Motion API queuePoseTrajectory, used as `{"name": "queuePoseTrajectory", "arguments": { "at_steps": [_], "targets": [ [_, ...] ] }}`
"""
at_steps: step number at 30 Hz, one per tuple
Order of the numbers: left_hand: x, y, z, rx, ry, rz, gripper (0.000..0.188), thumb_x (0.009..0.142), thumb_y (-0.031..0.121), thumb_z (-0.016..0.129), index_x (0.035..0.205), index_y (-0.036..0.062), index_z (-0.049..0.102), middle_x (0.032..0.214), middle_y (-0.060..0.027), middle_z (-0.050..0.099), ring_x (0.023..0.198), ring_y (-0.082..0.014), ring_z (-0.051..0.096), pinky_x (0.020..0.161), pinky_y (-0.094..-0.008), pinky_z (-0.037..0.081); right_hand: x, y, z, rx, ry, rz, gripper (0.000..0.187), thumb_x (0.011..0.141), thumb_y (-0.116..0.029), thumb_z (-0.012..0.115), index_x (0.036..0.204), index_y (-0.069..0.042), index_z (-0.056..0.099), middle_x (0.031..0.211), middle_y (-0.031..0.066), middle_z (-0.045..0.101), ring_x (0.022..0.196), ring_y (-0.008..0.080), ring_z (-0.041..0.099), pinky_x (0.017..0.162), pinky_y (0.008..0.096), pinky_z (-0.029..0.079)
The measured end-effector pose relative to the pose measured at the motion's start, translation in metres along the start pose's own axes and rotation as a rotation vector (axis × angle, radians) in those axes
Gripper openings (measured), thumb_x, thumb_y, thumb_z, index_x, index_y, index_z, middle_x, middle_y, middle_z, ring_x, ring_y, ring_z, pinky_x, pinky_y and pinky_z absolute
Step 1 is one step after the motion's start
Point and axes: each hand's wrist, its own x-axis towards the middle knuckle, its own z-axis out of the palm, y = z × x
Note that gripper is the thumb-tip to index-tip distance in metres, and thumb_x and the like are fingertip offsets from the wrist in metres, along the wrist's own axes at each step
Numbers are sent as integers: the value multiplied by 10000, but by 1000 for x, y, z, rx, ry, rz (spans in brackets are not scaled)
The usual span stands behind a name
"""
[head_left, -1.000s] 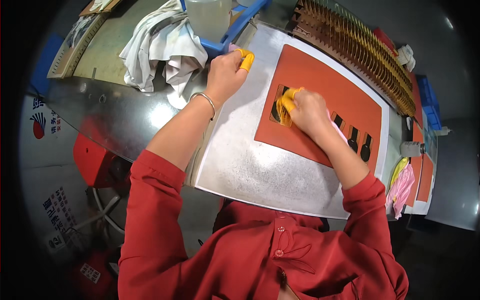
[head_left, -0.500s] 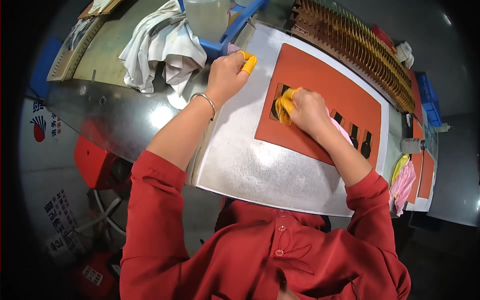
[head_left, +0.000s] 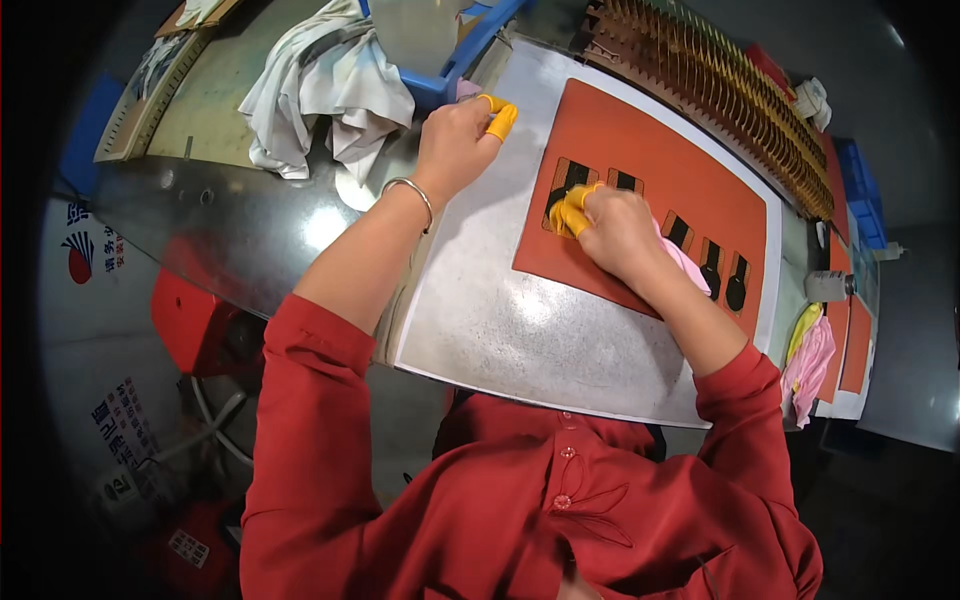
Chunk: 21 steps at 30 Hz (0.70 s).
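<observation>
Fingertips of the right hand, sheathed in yellow covers, are drawn close together over the leftmost dark-and-gold piece, which lies at the left end of the orange-red mat. They hide that piece's lower part, so I cannot tell whether they grip anything or only press. A second piece is partly masked by the same hand; three more lie toward the mat's right end. Pink cloth shows beside the right wrist, the rest covered.

Left of the mat, the left hand has its fingers curled, thumb and forefinger bent near each other; whether something is pinched there I cannot tell.

Beyond that hand, left of the mat, a blue bin holds a translucent container, both cut off above; the container's contents are unclear. Beyond the mat, a brown slotted rack carries close rows of thin gold-coloured pieces, too fine to count. Right of the mat stands a cloudy bottle, its contents indistinct.
</observation>
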Motion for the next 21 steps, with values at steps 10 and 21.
{"name": "queuePoseTrajectory", "arguments": {
  "at_steps": [10, 21],
  "targets": [
    [-1, -1, 2, 0, 8, 17, 164, 815, 147, 620, 879, -2, 646, 594, -123, 559, 477, -184, 479, 476, -286, 389, -1, -3, -1, 27, 12, 23, 114, 724, -119, 622, 718, -6, 632, 730, 156, 620, 668, 330, 603, 618, 432, 475],
    [1, -2, 2, -29, 11, 2, 174, 814, 171, 618, 838, -1, 635, 593, -135, 561, 492, -228, 511, 478, -319, 396, -13, -6, 3, 82, 76, 23, 156, 718, -152, 641, 671, -5, 621, 693, 158, 608, 629, 333, 600, 584, 425, 476]
  ]
}}
